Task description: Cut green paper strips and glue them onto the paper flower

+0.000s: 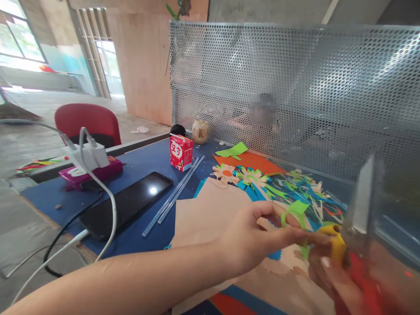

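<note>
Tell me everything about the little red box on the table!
The red carton is a small box, probably cardboard, standing upright on the blue table top. It is red with white panels and large red characters printed on the front, plus a lighter strip near the bottom. It looks closed. It sits toward the back, in front of the perforated metal screen, just left of two clear sticks. Neither hand touches it.

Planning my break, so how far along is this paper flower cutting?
Done: two paper flowers lie finished on the blue table, scraps beside them. In hand: the left hand pinches a green paper strip; the right hand holds scissors. Left: the orange sheet and the tan sheet look mostly uncut.
</note>
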`<action>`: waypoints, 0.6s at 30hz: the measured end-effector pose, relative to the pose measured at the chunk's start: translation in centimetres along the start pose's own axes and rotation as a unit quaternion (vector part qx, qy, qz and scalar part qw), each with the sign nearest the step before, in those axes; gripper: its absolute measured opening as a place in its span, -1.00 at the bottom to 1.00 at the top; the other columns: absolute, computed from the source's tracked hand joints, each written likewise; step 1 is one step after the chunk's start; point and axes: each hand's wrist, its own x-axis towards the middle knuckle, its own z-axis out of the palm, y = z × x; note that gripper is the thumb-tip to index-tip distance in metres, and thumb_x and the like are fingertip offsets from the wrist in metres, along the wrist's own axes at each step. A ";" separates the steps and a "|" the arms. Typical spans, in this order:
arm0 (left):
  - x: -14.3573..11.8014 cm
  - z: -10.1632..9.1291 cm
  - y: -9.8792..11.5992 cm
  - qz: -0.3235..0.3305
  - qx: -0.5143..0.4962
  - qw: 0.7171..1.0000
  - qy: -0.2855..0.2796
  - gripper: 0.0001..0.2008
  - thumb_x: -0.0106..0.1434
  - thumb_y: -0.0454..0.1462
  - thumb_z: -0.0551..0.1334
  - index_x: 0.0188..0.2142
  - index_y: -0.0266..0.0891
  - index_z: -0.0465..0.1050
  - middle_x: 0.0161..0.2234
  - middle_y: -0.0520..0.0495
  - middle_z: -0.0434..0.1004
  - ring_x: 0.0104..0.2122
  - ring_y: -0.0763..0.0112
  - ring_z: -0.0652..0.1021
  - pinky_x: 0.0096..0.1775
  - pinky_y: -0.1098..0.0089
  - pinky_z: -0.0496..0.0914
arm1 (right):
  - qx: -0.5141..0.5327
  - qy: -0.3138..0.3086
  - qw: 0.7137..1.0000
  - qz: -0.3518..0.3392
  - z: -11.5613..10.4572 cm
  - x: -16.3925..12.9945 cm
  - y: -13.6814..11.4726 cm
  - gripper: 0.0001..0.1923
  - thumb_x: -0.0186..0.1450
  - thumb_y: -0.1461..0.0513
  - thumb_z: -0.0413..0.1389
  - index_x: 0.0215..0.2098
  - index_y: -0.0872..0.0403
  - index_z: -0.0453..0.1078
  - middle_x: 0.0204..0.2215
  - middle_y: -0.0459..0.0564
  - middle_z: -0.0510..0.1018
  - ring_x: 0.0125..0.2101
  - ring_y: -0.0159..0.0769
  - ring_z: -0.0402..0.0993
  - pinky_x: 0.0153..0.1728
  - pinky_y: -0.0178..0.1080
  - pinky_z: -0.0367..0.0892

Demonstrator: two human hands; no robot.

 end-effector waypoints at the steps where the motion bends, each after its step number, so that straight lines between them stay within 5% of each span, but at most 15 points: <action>1: 0.0 0.0 -0.2 -0.009 -0.004 1.000 -0.003 -0.65 -0.11 -0.08 0.37 -0.51 -0.28 0.34 -0.45 -0.01 0.40 -0.44 0.49 0.39 -0.39 0.45 0.21 | 0.022 -0.001 1.000 0.016 0.1 -0.2 -0.3 -0.82 0.10 0.09 0.17 -0.37 -0.12 0.27 -0.48 -0.11 0.49 -0.56 -0.22 0.46 -0.62 -0.27 0.43; 4: 0.1 0.3 -0.8 -0.038 0.002 0.999 0.001 -0.56 -0.21 0.00 0.39 -0.52 -0.28 0.33 -0.46 -0.02 0.41 -0.46 0.48 0.39 -0.41 0.43 0.20 | 0.045 -0.059 0.994 0.078 0.0 -0.7 -0.9 -0.78 0.07 0.11 0.18 -0.35 -0.12 0.25 -0.42 -0.10 0.53 -0.53 -0.16 0.49 -0.59 -0.20 0.46; 8: 0.1 0.5 -1.2 -0.038 -0.006 0.999 0.009 -0.57 -0.22 -0.03 0.40 -0.56 -0.29 0.31 -0.49 0.01 0.40 -0.46 0.50 0.39 -0.37 0.44 0.22 | 0.033 -0.041 0.994 0.097 -0.4 -0.6 -0.8 -0.66 0.02 0.13 0.22 -0.30 -0.14 0.18 -0.41 -0.10 0.56 -0.53 -0.12 0.50 -0.56 -0.14 0.49; 11: 0.1 0.4 -1.1 -0.036 -0.016 0.999 0.001 -0.58 -0.23 -0.03 0.41 -0.57 -0.29 0.32 -0.50 0.02 0.39 -0.43 0.50 0.40 -0.31 0.43 0.25 | -0.107 -0.010 0.994 0.003 -1.1 0.0 -0.3 -0.70 -0.06 0.11 0.27 -0.38 -0.13 0.32 -0.49 -0.05 0.53 -0.56 -0.09 0.46 -0.66 -0.16 0.44; 14: 0.1 0.2 -0.6 -0.026 0.008 1.000 -0.009 -0.60 -0.16 -0.02 0.38 -0.47 -0.29 0.42 -0.42 -0.04 0.44 -0.40 0.48 0.40 -0.31 0.43 0.26 | -0.243 0.041 0.958 -0.143 -1.8 0.4 0.0 -0.76 -0.05 0.01 0.24 -0.45 -0.12 0.41 -0.48 -0.01 0.52 -0.56 -0.10 0.43 -0.72 -0.19 0.37; 18: 0.2 -0.2 -0.2 0.017 0.037 0.999 0.023 -0.68 0.00 -0.07 0.31 -0.39 -0.28 0.46 -0.39 -0.06 0.47 -0.41 0.49 0.40 -0.33 0.44 0.26 | -0.313 0.076 0.930 -0.179 -1.9 0.1 0.1 -0.74 -0.01 -0.04 0.20 -0.42 -0.12 0.41 -0.44 0.01 0.50 -0.50 -0.09 0.42 -0.65 -0.18 0.39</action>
